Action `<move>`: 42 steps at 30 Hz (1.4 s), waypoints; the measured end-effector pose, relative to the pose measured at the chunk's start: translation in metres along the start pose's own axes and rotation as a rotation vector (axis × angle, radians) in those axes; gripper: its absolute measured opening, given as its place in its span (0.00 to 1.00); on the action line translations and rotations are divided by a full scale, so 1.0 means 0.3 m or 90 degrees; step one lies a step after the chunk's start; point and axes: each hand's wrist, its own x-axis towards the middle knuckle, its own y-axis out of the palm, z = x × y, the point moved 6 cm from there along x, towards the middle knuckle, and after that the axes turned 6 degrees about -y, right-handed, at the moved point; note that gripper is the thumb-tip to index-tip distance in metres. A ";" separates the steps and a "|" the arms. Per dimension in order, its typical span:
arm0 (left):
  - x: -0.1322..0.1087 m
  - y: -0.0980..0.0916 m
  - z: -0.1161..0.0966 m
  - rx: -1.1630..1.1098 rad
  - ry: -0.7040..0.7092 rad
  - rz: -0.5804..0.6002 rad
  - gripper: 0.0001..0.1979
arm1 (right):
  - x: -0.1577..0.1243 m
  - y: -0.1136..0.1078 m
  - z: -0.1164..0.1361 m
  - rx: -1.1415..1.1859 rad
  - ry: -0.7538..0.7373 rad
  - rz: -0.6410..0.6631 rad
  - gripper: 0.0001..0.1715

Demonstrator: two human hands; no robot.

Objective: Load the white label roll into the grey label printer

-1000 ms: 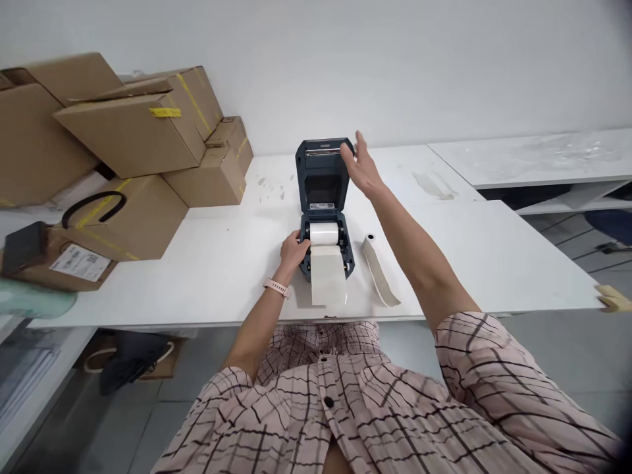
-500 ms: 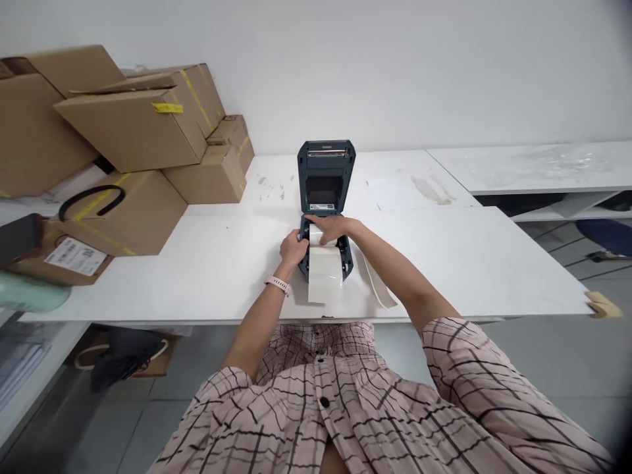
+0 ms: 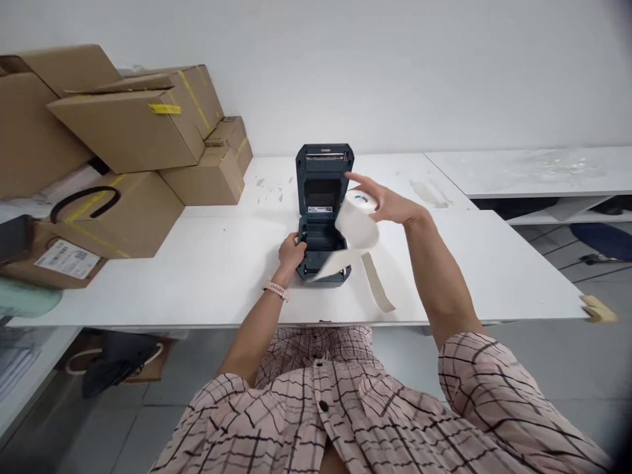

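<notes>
A white desk (image 3: 207, 276) is seen running across the view against a pale wall, with a second white surface (image 3: 533, 168) set beside it at the right. Brown cardboard boxes (image 3: 123, 131) are stacked on the desk's left end, some marked with yellow tape, and a black curved handle (image 3: 83, 197) is laid over one of them. A dark label printer (image 3: 322, 210) is placed near the middle of the desk, with its lid (image 3: 324, 174) swung up and back so that the bay is exposed. A checked shirt (image 3: 345, 415) is seen at the bottom of the view.

The printer's left side is gripped by the left hand (image 3: 291, 253), whose fingers are curled together against the casing; a pale wristband (image 3: 276, 289) is worn on that wrist. A white paper roll (image 3: 356, 224) is held by the right hand (image 3: 390, 204) above the printer's right side, clear of the bay, with the fingers clamped on the roll's end. A loose tail of paper is trailed from the roll down toward the front of the printer. A separate strip of paper (image 3: 378, 286) is laid flat on the desk just to the right of the printer.
</notes>
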 end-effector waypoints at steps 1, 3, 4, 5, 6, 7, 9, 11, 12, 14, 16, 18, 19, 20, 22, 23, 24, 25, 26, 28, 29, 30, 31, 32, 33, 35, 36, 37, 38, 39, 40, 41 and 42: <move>-0.001 0.002 0.004 -0.002 -0.006 0.004 0.24 | -0.024 -0.039 -0.023 0.016 0.019 -0.031 0.77; -0.004 0.004 0.010 -0.004 -0.020 0.012 0.24 | -0.056 -0.092 -0.086 0.024 0.048 -0.083 0.77; -0.006 0.005 0.011 -0.009 -0.024 0.014 0.24 | -0.064 -0.105 -0.123 0.018 0.058 -0.103 0.75; -0.007 0.005 0.012 -0.013 -0.026 0.014 0.25 | -0.066 -0.107 -0.163 0.009 0.068 -0.118 0.73; -0.007 0.005 0.013 -0.016 -0.027 0.012 0.25 | -0.063 -0.100 -0.202 0.002 0.079 -0.130 0.72; -0.007 0.004 0.013 -0.017 -0.025 0.010 0.25 | -0.057 -0.085 -0.242 -0.002 0.089 -0.137 0.70; -0.004 0.005 0.014 -0.018 -0.022 0.006 0.25 | -0.040 -0.040 -0.315 -0.001 0.117 -0.151 0.68; -0.001 0.006 0.016 -0.021 -0.020 0.007 0.25 | -0.024 0.011 -0.379 -0.001 0.152 -0.166 0.65; 0.000 0.006 0.017 -0.023 -0.019 0.008 0.25 | -0.018 0.036 -0.404 -0.002 0.168 -0.171 0.63; 0.002 0.007 0.019 -0.028 -0.020 0.009 0.26 | -0.011 0.078 -0.441 -0.005 0.193 -0.179 0.62; 0.001 0.006 0.018 -0.030 -0.022 0.010 0.25 | -0.009 0.109 -0.459 0.000 0.204 -0.191 0.63; -0.002 0.005 0.016 -0.031 -0.024 0.010 0.25 | -0.016 0.129 -0.467 0.012 0.212 -0.202 0.64; -0.003 0.004 0.015 -0.031 -0.025 0.008 0.25 | -0.025 0.135 -0.467 0.017 0.215 -0.204 0.64; -0.005 0.003 0.014 -0.031 -0.025 0.007 0.24 | -0.039 0.139 -0.467 0.022 0.217 -0.205 0.64; -0.007 0.001 0.012 -0.034 -0.025 0.004 0.24 | -0.088 0.136 -0.468 0.051 0.224 -0.215 0.65; -0.008 0.001 0.011 -0.034 -0.025 0.003 0.24 | -0.126 0.130 -0.471 0.081 0.231 -0.233 0.64; -0.008 0.001 0.011 -0.033 -0.026 0.002 0.24 | -0.171 0.122 -0.474 0.117 0.239 -0.262 0.62; -0.009 0.001 0.011 -0.034 -0.025 0.002 0.24 | -0.220 0.116 -0.479 0.158 0.248 -0.294 0.58; -0.009 0.002 0.011 -0.035 -0.025 0.003 0.24 | -0.268 0.116 -0.482 0.196 0.257 -0.320 0.53; -0.010 0.003 0.010 -0.036 -0.027 0.006 0.25 | -0.344 0.141 -0.483 0.248 0.270 -0.329 0.43; -0.010 0.004 0.009 -0.038 -0.028 0.008 0.25 | -0.366 0.168 -0.478 0.266 0.275 -0.307 0.40; -0.010 0.004 0.008 -0.043 -0.029 0.008 0.25 | -0.378 0.200 -0.471 0.282 0.282 -0.277 0.39; -0.010 0.004 0.008 -0.049 -0.031 0.007 0.26 | -0.381 0.234 -0.461 0.294 0.292 -0.251 0.37; -0.010 0.004 0.008 -0.058 -0.032 0.005 0.26 | -0.380 0.265 -0.448 0.303 0.302 -0.235 0.35; -0.009 0.005 0.008 -0.072 -0.032 0.004 0.26 | -0.377 0.290 -0.430 0.310 0.312 -0.228 0.33; -0.008 0.007 0.013 -0.105 -0.036 0.004 0.25 | -0.369 0.316 -0.372 0.334 0.311 -0.229 0.31; -0.006 0.010 0.016 -0.123 -0.039 0.004 0.25 | -0.365 0.314 -0.328 0.358 0.288 -0.236 0.31; -0.005 0.013 0.020 -0.140 -0.042 0.006 0.25 | -0.360 0.303 -0.273 0.386 0.246 -0.242 0.32; -0.003 0.016 0.024 -0.156 -0.043 0.009 0.25 | -0.352 0.285 -0.210 0.412 0.189 -0.248 0.32; -0.002 0.020 0.027 -0.169 -0.044 0.012 0.25 | -0.340 0.262 -0.143 0.426 0.127 -0.249 0.32; 0.000 0.023 0.030 -0.181 -0.046 0.013 0.25 | -0.321 0.243 -0.078 0.420 0.071 -0.236 0.32; 0.001 0.025 0.033 -0.191 -0.048 0.013 0.24 | -0.292 0.231 -0.019 0.388 0.031 -0.204 0.31; 0.002 0.026 0.036 -0.200 -0.050 0.011 0.24 | -0.252 0.232 0.028 0.335 0.006 -0.154 0.30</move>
